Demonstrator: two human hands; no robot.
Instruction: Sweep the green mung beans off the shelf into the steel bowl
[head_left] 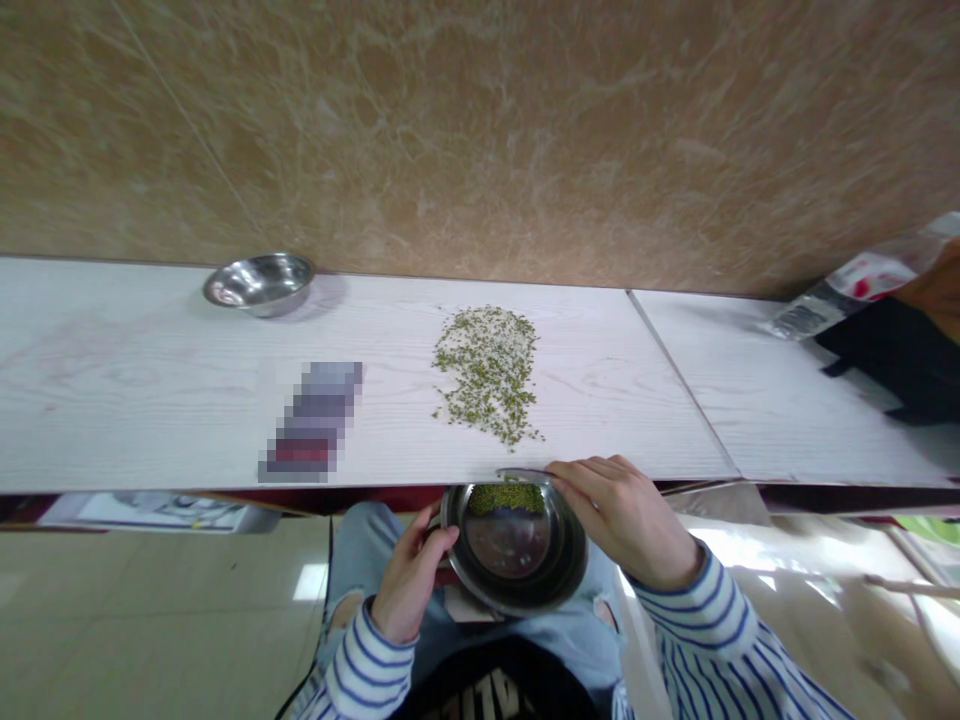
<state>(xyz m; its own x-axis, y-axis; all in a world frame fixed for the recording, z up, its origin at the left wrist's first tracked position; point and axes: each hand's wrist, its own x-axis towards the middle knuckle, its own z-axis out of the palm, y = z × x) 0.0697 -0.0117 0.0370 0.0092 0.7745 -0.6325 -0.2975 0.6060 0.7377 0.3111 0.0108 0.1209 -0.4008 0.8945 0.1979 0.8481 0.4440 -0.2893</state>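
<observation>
My left hand (417, 570) grips the left rim of a deep steel bowl (571, 560), held over my lap against the table's front edge. Small green beans (507, 497) lie in the far part of that bowl. A thin, curved metal utensil (517, 472) is pinched in my right hand (626, 510); it lies along the table edge above the bowl, and I cannot tell its exact kind. On the tabletop beyond, a loose patch of the same green beans (491, 370) is spread out in a thin layer.
An empty steel bowl (259, 285) stands at the back left of the white table (600, 400). A pixelated flat object (311, 425) lies left of the beans. To the right are a clear plastic package (840, 290) and a dark cloth-like item (896, 355). A brown wall (450, 130) rises behind.
</observation>
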